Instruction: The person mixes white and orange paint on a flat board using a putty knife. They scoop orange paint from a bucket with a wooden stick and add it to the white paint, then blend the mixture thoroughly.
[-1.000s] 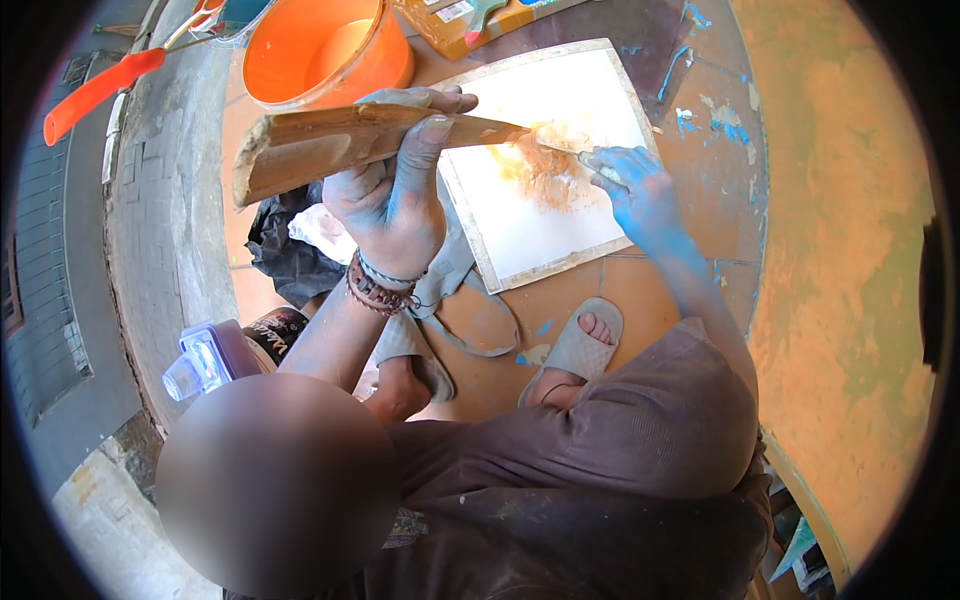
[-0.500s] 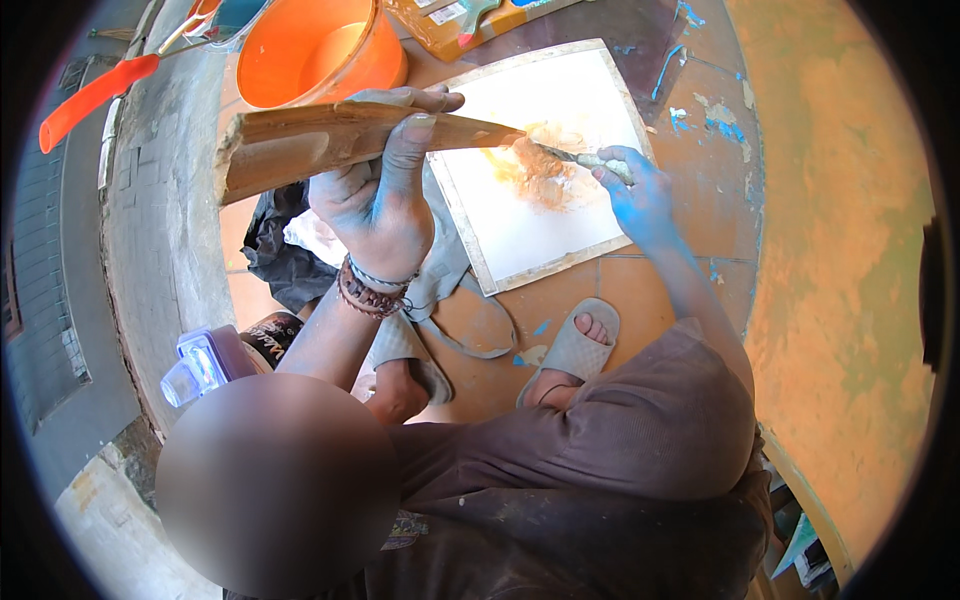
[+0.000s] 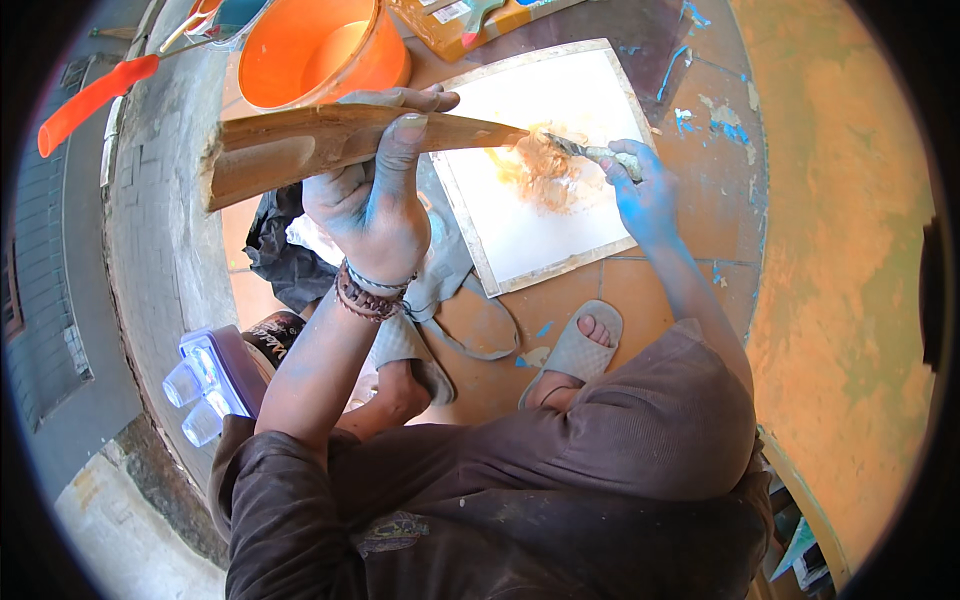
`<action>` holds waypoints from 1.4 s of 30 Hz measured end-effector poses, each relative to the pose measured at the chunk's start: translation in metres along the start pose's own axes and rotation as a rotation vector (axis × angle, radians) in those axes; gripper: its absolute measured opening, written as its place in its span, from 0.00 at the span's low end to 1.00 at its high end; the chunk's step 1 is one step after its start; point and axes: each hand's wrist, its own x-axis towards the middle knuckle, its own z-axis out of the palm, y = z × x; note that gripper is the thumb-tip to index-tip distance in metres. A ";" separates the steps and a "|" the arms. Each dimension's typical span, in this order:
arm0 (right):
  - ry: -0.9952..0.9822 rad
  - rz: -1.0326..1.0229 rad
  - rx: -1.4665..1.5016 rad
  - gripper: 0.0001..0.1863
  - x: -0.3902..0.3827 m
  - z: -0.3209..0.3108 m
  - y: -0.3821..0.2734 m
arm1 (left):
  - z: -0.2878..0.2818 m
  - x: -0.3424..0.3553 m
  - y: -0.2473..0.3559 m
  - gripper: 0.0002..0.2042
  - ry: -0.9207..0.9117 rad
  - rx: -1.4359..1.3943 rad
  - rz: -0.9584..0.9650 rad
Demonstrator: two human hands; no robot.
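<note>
My left hand [image 3: 388, 205] grips a long brown piece of split bamboo or wood [image 3: 275, 148], thumb on the near side. It tapers to a point on the right, above a white board [image 3: 545, 240] on the tiled floor. My right hand [image 3: 648, 205], stained blue, closes round a small tool [image 3: 612, 157] with a pale, wrapped-looking handle. Its dark, narrow blade reaches left to the pointed tip; whether they touch I cannot tell. Below the tip, orange-brown powder or shavings [image 3: 540, 178] lie scattered on the board.
An orange bucket [image 3: 300, 60] stands at the back left, near a red-orange handle [image 3: 95, 105]. A shallow box [image 3: 455, 35] with brushes sits behind the board. Left of my feet are black crumpled plastic [image 3: 275, 250] and a lilac container [image 3: 225, 370]. An orange wall-like surface [image 3: 830, 250] borders the right.
The bamboo piece has shifted slightly left with my left hand. My right hand has moved a little to the right with the tool, its handle turned slightly.
</note>
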 end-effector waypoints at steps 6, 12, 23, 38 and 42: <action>-0.022 0.015 0.013 0.11 -0.004 0.002 0.005 | 0.004 0.005 0.005 0.07 0.052 0.055 0.056; -0.157 -0.545 -0.297 0.12 0.007 -0.001 -0.018 | -0.009 0.041 0.029 0.10 0.026 0.081 0.298; -0.630 -0.865 -0.682 0.08 0.010 0.029 -0.056 | -0.026 0.063 0.053 0.10 0.037 0.234 0.397; -0.451 -0.681 -0.484 0.16 0.011 0.004 -0.045 | -0.019 0.063 0.050 0.10 0.025 0.152 0.345; -0.486 -0.628 -0.468 0.15 0.005 -0.005 -0.032 | -0.020 0.065 0.048 0.11 -0.013 0.176 0.362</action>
